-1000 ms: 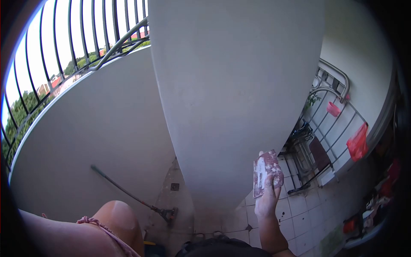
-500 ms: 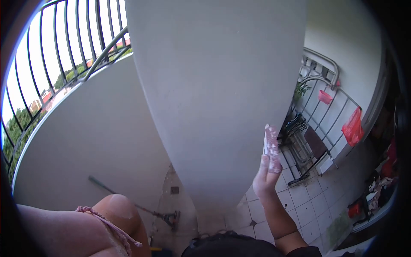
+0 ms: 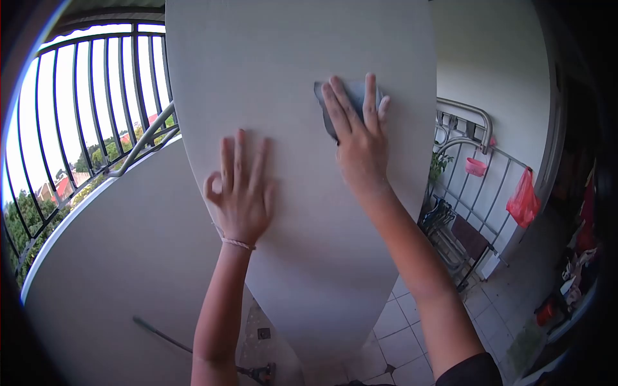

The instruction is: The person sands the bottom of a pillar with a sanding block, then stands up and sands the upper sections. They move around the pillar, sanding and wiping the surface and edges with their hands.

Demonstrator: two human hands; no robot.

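Left hand [image 3: 241,193] was held spread at a pale column [image 3: 309,219]; a grey sheet [image 3: 356,91] was pinned there under the right hand [image 3: 364,153].
Black railing [image 3: 136,77] was noted at far left, above a low wall [image 3: 122,251]. The left hand, its wrist ringed by a braided bracelet [image 3: 239,244], was seen empty, fingers extended; contact with the column could not be confirmed. Higher and to the right, the sheet was held to the column's face beneath the right hand's outstretched fingers. A red bag [image 3: 523,207] was observed hanging at far right.
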